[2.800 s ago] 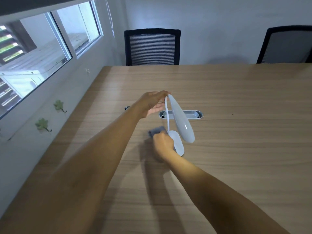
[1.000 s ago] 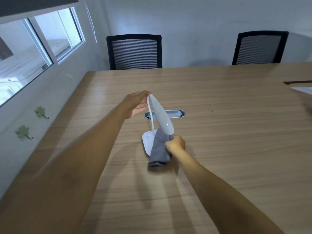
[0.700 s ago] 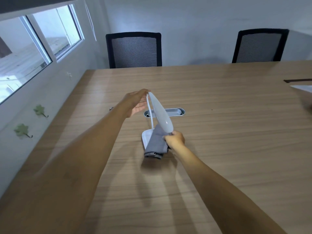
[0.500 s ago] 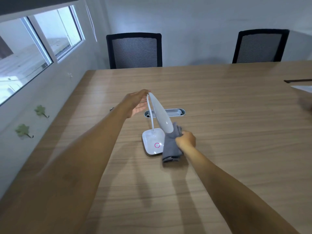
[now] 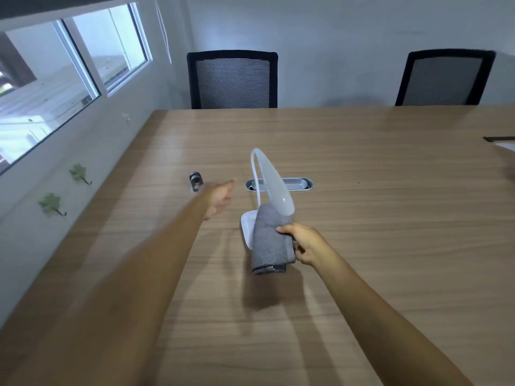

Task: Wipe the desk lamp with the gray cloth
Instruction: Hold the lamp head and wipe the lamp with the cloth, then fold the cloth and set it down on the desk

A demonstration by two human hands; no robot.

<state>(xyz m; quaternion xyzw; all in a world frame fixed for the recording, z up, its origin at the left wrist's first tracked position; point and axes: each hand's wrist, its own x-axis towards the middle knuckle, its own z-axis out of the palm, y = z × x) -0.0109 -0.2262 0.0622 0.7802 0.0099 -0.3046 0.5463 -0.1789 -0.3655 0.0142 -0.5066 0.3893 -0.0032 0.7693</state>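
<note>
R hand [image 5: 305,244] grips gray cloth [image 5: 269,242] under white desk lamp [image 5: 274,185] head, over its base. L hand [image 5: 220,198] blurred, apart from lamp, fingers loose. Wooden table [image 5: 390,218], cable grommet [image 5: 298,184] behind.

No text, label, brand, number or sign can be read anywhere in the view; the desk lamp [image 5: 274,188] shows plain white with no marking; the gray cloth [image 5: 270,240] carries no visible tag or print; the wooden surface [image 5: 390,246] and the wall bear no legible writing.
</note>
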